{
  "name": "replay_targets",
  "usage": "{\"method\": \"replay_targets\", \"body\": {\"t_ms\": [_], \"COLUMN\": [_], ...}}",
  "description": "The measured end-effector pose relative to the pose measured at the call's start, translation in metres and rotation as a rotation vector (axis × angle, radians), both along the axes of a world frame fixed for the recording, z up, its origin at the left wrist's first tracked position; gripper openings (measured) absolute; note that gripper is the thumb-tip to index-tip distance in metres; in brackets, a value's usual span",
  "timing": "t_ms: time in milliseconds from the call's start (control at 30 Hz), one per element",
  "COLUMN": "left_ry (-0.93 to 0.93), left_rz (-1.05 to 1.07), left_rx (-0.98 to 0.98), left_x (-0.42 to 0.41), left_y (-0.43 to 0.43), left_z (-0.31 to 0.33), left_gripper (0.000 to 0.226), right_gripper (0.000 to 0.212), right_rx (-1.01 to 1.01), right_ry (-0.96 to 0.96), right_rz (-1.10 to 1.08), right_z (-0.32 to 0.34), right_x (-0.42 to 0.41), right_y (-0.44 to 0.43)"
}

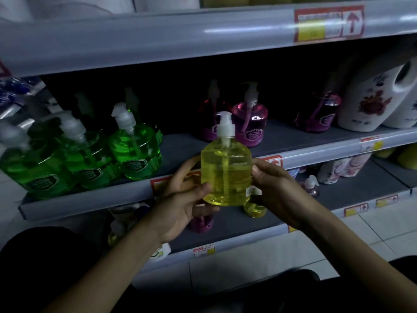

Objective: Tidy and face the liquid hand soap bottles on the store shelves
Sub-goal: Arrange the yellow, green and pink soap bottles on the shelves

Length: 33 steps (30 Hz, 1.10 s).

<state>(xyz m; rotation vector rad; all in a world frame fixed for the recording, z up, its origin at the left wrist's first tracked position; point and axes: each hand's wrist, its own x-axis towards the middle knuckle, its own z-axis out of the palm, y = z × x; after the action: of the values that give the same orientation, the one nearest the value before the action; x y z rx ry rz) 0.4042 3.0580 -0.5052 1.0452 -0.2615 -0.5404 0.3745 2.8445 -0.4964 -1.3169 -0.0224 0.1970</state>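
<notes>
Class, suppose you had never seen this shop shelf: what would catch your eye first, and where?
The yellow soap bottle, held upright between the left hand and right hand in front of the middle shelf, stands out first. Bright green bottles crowd that shelf's left end; pink bottles stand farther back towards the right.

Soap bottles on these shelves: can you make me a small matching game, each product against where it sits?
Things:
1. yellow bottle
2. green bottles
3. lit pink bottle
4. white jug

Places:
A. far right of the middle shelf
B. held between the left hand and the right hand
C. left end of the middle shelf
D. centre of the middle shelf, toward the back

Pairs: 1-B, 2-C, 3-D, 4-A
</notes>
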Motion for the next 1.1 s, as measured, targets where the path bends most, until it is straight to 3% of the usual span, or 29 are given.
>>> {"method": "replay_targets", "body": {"t_ms": [67,133,233,333,433,567,633,767,933,1100], "left_ry": [-0.047,-0.126,-0.191,-0.099,0.006,-0.020,-0.051,-0.167,-0.188,-0.269], "left_rz": [0.136,0.199,0.204,0.101,-0.049,0.030,0.064,0.036,0.060,0.189], "left_rx": [0.076,0.141,0.210,0.109,0.045,0.150,0.153,0.158,0.190,0.165], "left_x": [0.002,0.003,0.000,0.001,0.002,0.003,0.002,-0.006,-0.007,-0.010], "left_y": [0.000,0.000,0.000,0.000,0.002,-0.002,-0.005,-0.009,-0.015,-0.022], "left_z": [0.006,0.009,0.008,0.007,0.008,0.002,0.004,0.023,0.038,0.046], "left_gripper": [0.071,0.074,0.085,0.069,0.053,0.064,0.064,0.049,0.061,0.071], "right_gripper": [0.030,0.047,0.077,0.065,0.068,0.044,0.051,0.091,0.088,0.083], "right_rx": [-0.130,-0.155,-0.027,0.202,0.353,0.211,0.202,0.285,0.303,0.019], "right_ry": [-0.065,-0.102,-0.101,-0.066,-0.006,-0.031,-0.054,-0.068,-0.109,-0.265], "right_rz": [-0.055,-0.011,-0.001,0.050,0.199,0.139,0.075,0.032,0.037,-0.107], "right_z": [-0.003,-0.005,-0.004,0.002,0.003,0.002,0.000,0.004,0.020,0.042], "right_x": [0.000,-0.002,0.001,0.002,0.001,0.005,0.005,0.001,0.000,0.002], "right_y": [0.008,0.013,0.017,0.017,0.016,0.020,0.021,0.020,0.016,0.014]}}
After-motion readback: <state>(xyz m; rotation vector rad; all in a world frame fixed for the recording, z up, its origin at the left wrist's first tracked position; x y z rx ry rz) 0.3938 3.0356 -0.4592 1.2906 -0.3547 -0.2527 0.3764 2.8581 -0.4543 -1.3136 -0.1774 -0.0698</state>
